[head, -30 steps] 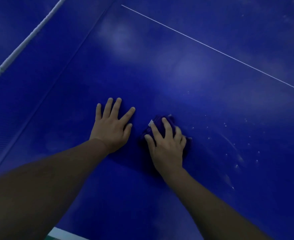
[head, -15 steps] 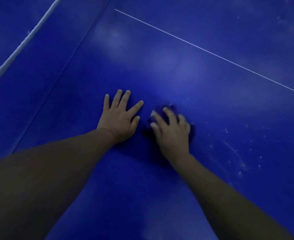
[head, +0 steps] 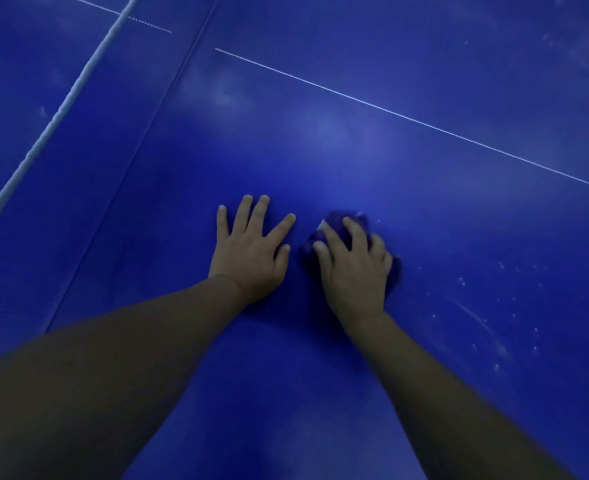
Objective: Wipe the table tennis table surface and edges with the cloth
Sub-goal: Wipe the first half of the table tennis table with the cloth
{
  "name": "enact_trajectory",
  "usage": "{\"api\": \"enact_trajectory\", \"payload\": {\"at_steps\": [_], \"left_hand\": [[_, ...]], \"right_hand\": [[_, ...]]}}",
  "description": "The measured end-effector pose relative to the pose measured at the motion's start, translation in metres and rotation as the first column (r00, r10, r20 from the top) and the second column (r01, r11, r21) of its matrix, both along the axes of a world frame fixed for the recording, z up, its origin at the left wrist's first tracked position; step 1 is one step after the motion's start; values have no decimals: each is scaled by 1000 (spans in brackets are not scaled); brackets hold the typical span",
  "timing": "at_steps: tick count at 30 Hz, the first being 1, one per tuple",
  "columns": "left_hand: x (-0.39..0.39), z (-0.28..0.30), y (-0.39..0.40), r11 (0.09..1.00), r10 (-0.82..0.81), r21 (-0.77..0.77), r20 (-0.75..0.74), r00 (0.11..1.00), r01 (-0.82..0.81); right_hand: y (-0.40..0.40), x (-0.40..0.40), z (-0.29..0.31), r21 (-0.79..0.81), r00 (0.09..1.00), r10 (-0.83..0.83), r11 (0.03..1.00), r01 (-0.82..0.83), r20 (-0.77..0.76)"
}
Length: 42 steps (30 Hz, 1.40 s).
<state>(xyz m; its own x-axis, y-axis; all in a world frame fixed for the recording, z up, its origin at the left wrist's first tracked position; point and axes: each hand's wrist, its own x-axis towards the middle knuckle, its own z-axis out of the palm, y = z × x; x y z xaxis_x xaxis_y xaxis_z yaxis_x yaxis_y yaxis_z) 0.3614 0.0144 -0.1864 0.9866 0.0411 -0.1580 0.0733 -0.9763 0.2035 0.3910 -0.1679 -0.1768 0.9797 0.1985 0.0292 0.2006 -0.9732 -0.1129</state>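
Note:
The blue table tennis table [head: 424, 209] fills the view. A bunched dark purple cloth [head: 341, 227] lies on it near the middle, mostly covered by my right hand [head: 353, 268]. That hand's fingers curl over the cloth and press it onto the surface. Just to its left, my left hand [head: 251, 251] rests flat on the bare table with its fingers spread, holding nothing.
The net's white top band [head: 61, 109] runs diagonally at the left, with the net's foot [head: 120, 188] beside it. A thin white line [head: 407, 117] crosses the table beyond my hands. Pale specks and streaks [head: 487, 320] lie to the right of the cloth.
My right hand has pushed the cloth a little farther from me, toward the white line. My left hand has slid forward alongside it.

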Motion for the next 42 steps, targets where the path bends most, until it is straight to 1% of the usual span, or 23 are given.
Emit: {"api": "enact_trajectory", "payload": {"at_steps": [3, 4, 6, 8, 10, 12, 14, 16, 18, 20, 21, 23, 25, 27, 30, 31, 33, 35, 36, 39, 42], "left_hand": [[4, -1, 0, 1000, 1, 1, 3, 1000, -1], [8, 0, 1, 1000, 0, -4, 5, 1000, 0], [17, 0, 1, 1000, -8, -11, 13, 1000, 8], [26, 0, -2, 1000, -12, -2, 15, 1000, 12], [33, -1, -6, 1000, -13, 6, 14, 1000, 13], [37, -2, -7, 1000, -24, 19, 16, 1000, 23], [40, -3, -7, 999, -32, 12, 28, 999, 31], [44, -3, -6, 1000, -24, 0, 41, 999, 24], [50, -1, -6, 1000, -19, -6, 40, 999, 19], [59, 1, -7, 1000, -15, -7, 32, 999, 16], [62, 1, -9, 1000, -9, -5, 31, 999, 9], [65, -1, -13, 1000, 10, 4, 37, 999, -10], [64, -4, -15, 1000, 14, 20, 44, 999, -15], [64, -5, -16, 1000, 18, 10, 46, 999, -19], [65, -1, -16, 999, 35, -6, 52, 998, -35], [66, -1, -16, 999, 36, -2, 56, 998, -36], [66, -1, -17, 999, 40, -9, 57, 998, -40], [65, -1, -17, 999, 45, -19, 55, 997, -44], [65, -1, -17, 999, 46, -18, 53, 998, -45], [66, -1, -17, 999, 45, -12, 47, 998, -44], [65, 0, -17, 999, 47, 5, 53, 997, -48]], "right_hand": [[-19, 30, 0, -14, 986, -156, 988, 155, -62], [-25, 29, 0, -5, 976, -206, 978, 207, -67], [-33, 12, 2, 32, 967, -250, 967, 252, -48], [-27, -13, 2, 48, 975, -222, 974, 223, -23], [-15, -22, 0, 31, 989, -145, 989, 145, 7], [-2, -3, -3, 56, 997, -76, 996, 75, 11], [2, 28, -6, 44, 999, -42, 998, 41, 18], [-5, 63, -5, 18, 996, -87, 996, 87, 0], [-18, 77, -3, 16, 981, -192, 981, 192, -25], [-24, 63, 0, 42, 964, -263, 963, 264, -39], [-23, 49, 2, 60, 961, -273, 960, 274, -32], [-15, 19, 1, 64, 972, -235, 970, 235, -12], [-5, 17, -3, 70, 986, -169, 983, 169, -7], [5, 42, -5, 97, 994, -111, 989, 111, 0], [12, 91, -2, 36, 1000, 5, 999, -5, 8], [9, 108, -2, 12, 1000, -3, 1000, 3, -3], [-5, 128, -3, -3, 994, -109, 994, 109, 0], [-20, 121, -3, 21, 973, -231, 973, 231, 3], [-22, 109, -3, 38, 967, -254, 967, 253, 18], [-10, 78, -7, 50, 979, -198, 979, 196, 43], [15, 96, -10, 87, 991, -129, 988, 126, 30]]}}
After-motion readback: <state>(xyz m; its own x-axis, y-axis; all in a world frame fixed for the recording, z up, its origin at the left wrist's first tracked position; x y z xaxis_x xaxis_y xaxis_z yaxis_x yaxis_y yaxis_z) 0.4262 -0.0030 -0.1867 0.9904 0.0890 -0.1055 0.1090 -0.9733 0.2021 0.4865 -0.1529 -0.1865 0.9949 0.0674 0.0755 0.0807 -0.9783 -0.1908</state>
